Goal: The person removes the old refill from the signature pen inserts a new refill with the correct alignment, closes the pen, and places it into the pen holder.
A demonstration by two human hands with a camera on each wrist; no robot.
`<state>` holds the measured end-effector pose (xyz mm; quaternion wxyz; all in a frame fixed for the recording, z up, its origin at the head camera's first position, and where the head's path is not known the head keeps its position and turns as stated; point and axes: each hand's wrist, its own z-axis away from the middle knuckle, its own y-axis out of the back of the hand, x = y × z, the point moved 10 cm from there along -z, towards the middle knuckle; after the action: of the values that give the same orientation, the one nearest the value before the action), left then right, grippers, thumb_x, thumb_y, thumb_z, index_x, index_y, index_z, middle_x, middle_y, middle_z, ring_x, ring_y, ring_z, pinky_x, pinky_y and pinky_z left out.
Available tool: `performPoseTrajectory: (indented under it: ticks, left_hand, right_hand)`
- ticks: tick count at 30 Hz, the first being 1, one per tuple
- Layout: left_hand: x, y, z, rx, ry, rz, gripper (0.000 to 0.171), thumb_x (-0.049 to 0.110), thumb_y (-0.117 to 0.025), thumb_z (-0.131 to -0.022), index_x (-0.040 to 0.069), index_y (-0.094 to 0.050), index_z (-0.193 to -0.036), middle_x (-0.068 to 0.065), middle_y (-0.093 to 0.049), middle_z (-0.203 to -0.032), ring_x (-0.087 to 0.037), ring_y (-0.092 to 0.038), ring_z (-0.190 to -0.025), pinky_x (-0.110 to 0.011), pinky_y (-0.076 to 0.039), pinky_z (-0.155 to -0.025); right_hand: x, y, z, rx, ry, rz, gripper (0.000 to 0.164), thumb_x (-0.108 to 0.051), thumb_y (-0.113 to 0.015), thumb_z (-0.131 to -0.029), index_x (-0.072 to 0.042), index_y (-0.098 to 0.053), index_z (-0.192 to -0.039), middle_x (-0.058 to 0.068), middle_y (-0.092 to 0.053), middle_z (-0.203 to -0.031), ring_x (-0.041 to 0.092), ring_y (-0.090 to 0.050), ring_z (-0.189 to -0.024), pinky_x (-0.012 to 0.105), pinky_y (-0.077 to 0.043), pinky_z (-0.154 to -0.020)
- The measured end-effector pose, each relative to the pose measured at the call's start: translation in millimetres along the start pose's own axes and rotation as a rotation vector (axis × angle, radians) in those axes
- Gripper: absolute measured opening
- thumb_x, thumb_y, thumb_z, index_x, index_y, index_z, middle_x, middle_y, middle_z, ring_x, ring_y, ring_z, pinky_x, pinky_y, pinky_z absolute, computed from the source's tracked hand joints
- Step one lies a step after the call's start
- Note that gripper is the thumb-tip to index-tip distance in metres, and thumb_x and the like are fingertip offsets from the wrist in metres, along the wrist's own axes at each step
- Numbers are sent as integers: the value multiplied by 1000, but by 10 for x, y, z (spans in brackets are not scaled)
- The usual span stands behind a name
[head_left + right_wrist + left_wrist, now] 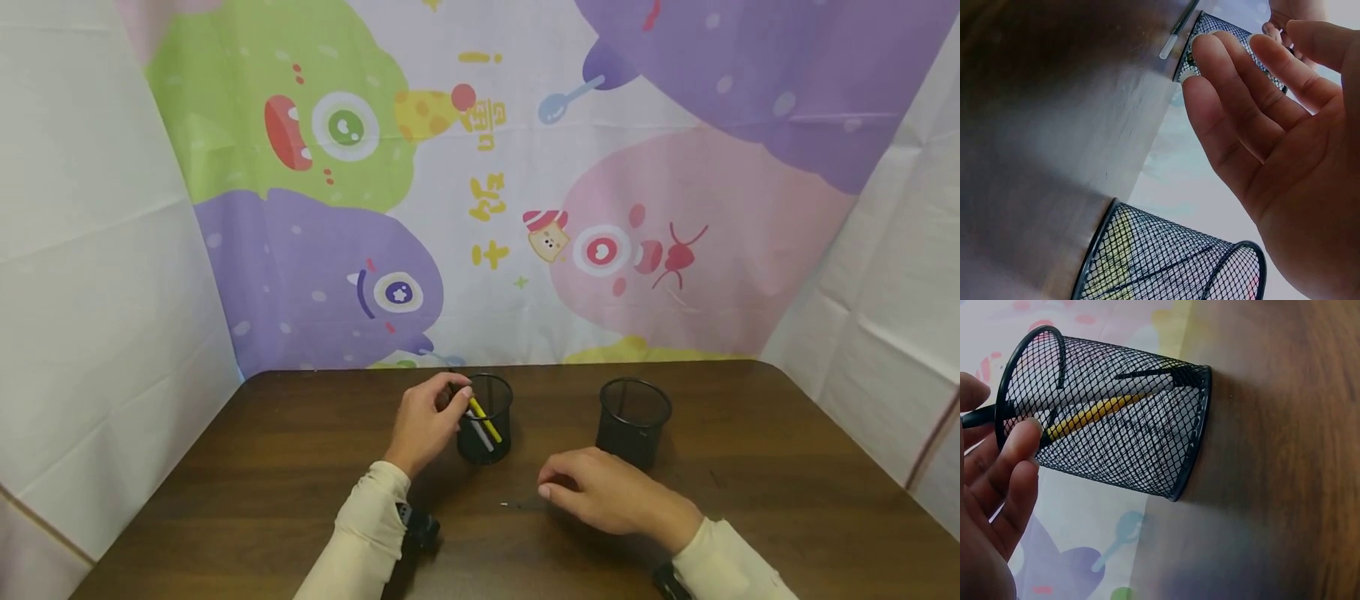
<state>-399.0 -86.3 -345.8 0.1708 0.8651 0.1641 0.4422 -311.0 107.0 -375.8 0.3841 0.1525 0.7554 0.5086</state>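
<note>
My left hand (427, 421) is at the rim of the left black mesh pen cup (1129, 478). Its thumb and fingers pinch the black end of a pen with a pale barrel (1091, 395), which slants down inside the cup. A yellow pen (1088, 419) leans in the same cup. My right hand (603, 492) hovers over the table with fingers loosely bent and nothing in them. Close to its fingertips in the head view, a dark pen (1182, 25) with a light end lies on the table.
A second black mesh cup (633, 425) stands at the right, just beyond my right hand. The brown wooden table (247, 492) ends at a cartoon-printed cloth (517, 325) behind. White cloth walls (97, 250) rise at both sides.
</note>
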Motion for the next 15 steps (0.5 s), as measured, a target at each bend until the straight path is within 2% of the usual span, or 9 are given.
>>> performPoseTrajectory:
  ticks: [7,10,15]
  left_hand:
    - [-29,44,6,43,-28,76,12,21,-66,-99,15,-72,-108,2,-64,-81,-13,-60,-53,-29,-53,-49]
    - [-40,47,5,54,-38,94,13,21,-66,-99,15,-72,-110,2,-65,-89,-12,-60,-54,-29,-55,-50]
    - [-4,85,-7,89,-73,81,16,15,-66,-99,11,-70,-114,-2,-66,-102,-12,-60,-57,-29,-56,-54]
  right_hand:
    - [20,10,6,23,-9,27,15,-31,-61,-101,-21,-71,-103,-20,-65,-95,0,-60,-88,34,-53,-83]
    - [16,24,5,24,0,20,14,-31,-61,-102,-22,-71,-103,-20,-64,-92,-1,-59,-82,32,-53,-80]
    - [13,90,-2,33,9,15,14,-31,-61,-102,-22,-71,-103,-19,-64,-93,-1,-59,-82,31,-53,-78]
